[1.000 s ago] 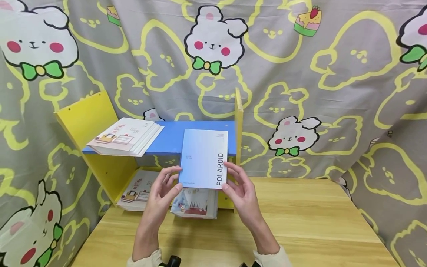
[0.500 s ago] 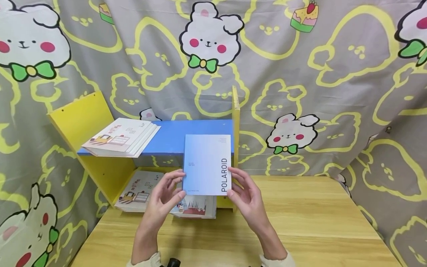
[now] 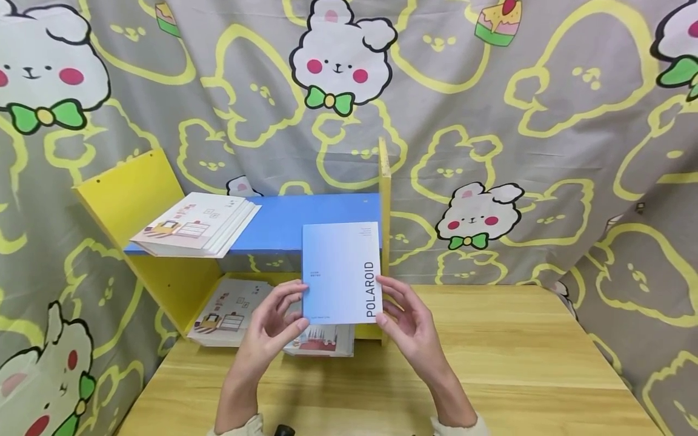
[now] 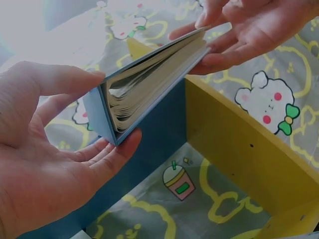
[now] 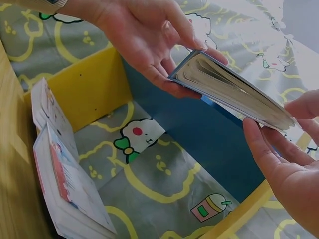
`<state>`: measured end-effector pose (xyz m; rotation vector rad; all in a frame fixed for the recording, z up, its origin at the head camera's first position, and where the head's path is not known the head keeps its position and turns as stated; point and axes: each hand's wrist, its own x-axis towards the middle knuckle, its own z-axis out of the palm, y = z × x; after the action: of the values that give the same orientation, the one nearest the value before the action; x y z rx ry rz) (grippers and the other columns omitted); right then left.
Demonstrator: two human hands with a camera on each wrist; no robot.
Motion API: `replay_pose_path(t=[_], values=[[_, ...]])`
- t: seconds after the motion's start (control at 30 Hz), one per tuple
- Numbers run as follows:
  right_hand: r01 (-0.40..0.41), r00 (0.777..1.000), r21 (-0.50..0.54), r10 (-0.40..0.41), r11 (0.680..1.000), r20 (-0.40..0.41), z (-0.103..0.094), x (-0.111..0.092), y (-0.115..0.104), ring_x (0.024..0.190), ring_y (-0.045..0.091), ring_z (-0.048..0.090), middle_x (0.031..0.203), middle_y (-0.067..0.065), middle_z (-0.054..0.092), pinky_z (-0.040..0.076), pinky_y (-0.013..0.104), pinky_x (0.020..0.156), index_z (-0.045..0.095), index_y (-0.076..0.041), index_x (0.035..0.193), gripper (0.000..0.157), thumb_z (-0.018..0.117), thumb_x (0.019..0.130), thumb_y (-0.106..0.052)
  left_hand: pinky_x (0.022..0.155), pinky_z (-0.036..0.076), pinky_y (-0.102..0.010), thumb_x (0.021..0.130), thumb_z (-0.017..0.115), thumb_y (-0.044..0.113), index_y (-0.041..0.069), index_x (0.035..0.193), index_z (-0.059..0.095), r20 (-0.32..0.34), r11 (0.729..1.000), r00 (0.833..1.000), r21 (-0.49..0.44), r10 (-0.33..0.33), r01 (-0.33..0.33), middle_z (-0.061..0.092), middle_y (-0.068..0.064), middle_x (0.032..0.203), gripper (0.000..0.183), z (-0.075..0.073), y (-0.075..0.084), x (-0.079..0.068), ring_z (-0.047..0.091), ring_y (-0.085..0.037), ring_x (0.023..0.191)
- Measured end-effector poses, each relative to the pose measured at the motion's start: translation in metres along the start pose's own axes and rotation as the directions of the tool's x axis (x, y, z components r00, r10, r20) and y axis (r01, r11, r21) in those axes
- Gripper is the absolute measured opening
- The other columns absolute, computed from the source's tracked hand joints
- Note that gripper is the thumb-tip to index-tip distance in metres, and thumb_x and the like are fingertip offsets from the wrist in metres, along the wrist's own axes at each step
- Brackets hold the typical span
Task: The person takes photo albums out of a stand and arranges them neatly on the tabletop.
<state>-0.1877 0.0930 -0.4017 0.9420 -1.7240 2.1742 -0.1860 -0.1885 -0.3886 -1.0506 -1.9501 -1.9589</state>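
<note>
Both my hands hold up a photo album (image 3: 340,272) with a pale blue-to-white cover lettered POLAROID. My left hand (image 3: 275,321) pinches its left side, thumb on the cover and fingers beneath; the left wrist view shows this at the blue spine (image 4: 99,117). On the opposite side, my right hand (image 3: 409,321) grips the edge in the same way. From the right wrist view, the thick pages (image 5: 234,92) bow slightly apart between the covers. In the head view the album overlaps the front edge of the blue shelf board (image 3: 272,224).
A shelf unit with yellow side panels (image 3: 131,188) stands on the wooden table (image 3: 518,351). White illustrated books (image 3: 191,227) lie stacked on the upper left. Below are more books (image 3: 226,315) and another stack (image 3: 327,342), partly behind the album. A patterned curtain (image 3: 469,151) hangs behind.
The album has shifted a little to the right and lower in the head view, with both hands moving along. Their grip stays the same. The head view has turned slightly.
</note>
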Motion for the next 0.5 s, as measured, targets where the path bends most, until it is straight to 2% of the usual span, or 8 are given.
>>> replay_pose_path(t=[0.27, 0.5], values=[[-0.003, 1.0, 0.005, 0.003, 1.0, -0.004, -0.0026, -0.0027, 0.0009, 0.125, 0.032, 0.06, 0.148, 0.024, 0.049, 0.055, 0.039, 0.1, 0.044, 0.001, 0.149, 0.055, 0.057, 0.097, 0.011, 0.107, 0.049, -0.034, 0.095, 0.062, -0.012, -0.005, 0.143, 0.047, -0.025, 0.998, 0.998, 0.0, -0.065, 0.065, 0.038, -0.018, 0.154, 0.051, 0.0034, 0.0009, -0.0011, 0.043, -0.03, 0.14], [0.01, 1.0, -0.003, -0.01, 1.0, -0.012, -0.0079, -0.0022, -0.0024, 0.123, 0.033, 0.061, 0.146, 0.023, 0.05, 0.057, 0.039, 0.098, 0.045, 0.002, 0.149, 0.055, 0.058, 0.096, 0.013, 0.105, 0.05, -0.032, 0.094, 0.062, -0.014, -0.005, 0.141, 0.049, -0.018, 0.999, 0.999, 0.0, -0.036, 0.036, 0.037, -0.02, 0.153, 0.05, 0.0083, -0.0013, 0.0043, 0.046, -0.03, 0.139]])
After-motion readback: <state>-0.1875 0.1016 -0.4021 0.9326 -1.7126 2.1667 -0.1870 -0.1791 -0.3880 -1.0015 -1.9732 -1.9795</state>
